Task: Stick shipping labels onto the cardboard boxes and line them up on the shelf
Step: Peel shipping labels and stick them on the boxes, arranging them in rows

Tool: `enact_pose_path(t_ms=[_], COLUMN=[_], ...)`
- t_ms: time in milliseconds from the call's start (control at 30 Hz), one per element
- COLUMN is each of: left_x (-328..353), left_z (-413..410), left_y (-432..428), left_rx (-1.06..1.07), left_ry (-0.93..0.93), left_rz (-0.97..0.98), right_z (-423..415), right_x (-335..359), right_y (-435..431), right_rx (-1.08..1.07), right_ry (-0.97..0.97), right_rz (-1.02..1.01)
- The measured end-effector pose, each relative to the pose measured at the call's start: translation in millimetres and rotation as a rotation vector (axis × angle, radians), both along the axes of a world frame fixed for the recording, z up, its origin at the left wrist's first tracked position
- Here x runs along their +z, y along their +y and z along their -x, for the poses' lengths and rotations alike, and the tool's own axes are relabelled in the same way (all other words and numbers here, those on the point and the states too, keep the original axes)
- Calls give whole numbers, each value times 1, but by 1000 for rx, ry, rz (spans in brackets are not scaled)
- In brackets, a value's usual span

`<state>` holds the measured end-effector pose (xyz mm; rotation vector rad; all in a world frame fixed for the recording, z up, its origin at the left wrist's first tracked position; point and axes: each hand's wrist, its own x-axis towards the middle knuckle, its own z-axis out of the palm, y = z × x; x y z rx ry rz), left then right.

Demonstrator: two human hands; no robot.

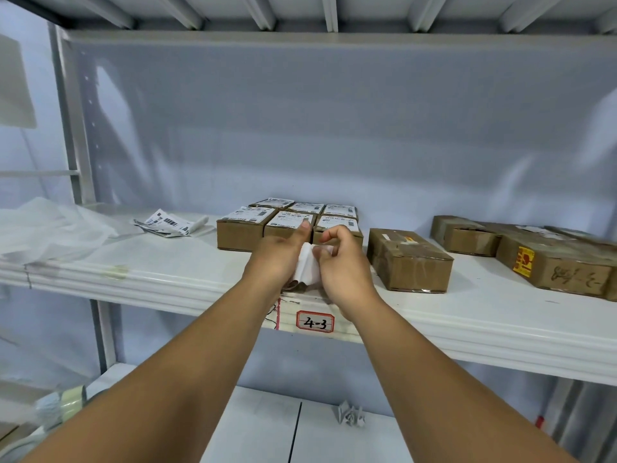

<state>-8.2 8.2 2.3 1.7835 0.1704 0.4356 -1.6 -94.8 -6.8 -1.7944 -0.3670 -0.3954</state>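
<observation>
Head view has both hands meeting just above the front lip of the shelf (187, 262), with a white label (309, 267) held between them. The left hand (280, 259) backs the sheet from the left, thumb stretched up along it and the fingers hidden behind. The right hand (345, 262) is curled, its thumb and forefinger pinching the sheet's upper right edge, which looks to me like a corner being worked loose from its backing. Both grips are narrow, closed on paper and nothing else.

The label should weigh next to nothing and be limp, and its lower end already curls into a loose roll. It will fold or stick to itself if let go, so I would keep it by the corners and edges, fingers off the adhesive side. Its long axis stands roughly upright, from the roll near the shelf lip up to the fingertips. Only a plain white side shows, so I cannot tell which way the print faces.

Just behind the hands sit the labelled boxes (240, 233), six of them close together in two rows, labels facing up. To the right a bare box (409, 262) lies flat, its long axis running front to back and skewed a little. It is probably the next one, light and stiff enough to take by its sides. More brown boxes (554, 267) lie further right. Loose labels (167, 222) lie to the left beside a plastic sheet (50, 228).
</observation>
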Motion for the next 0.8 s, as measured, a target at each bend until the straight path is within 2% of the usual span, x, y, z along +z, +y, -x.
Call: enact_pose_path(t_ms=[133,367,567,800], left_x=[6,1,-4,-3], left_z=[-7,-15,-15,-22], left_y=[-7,-6,-2,-5], left_rx=[29,7,-4,3], left_ry=[19,-71,-106,-114], left_rz=[67,195,159,115], right_z=[1,-1,-1,-1], right_x=[1,1,4,4], right_y=[0,3,2,1], right_rx=[5,6,1,18], right_ry=[15,48,41,69], right_rz=[16,47,50,-93])
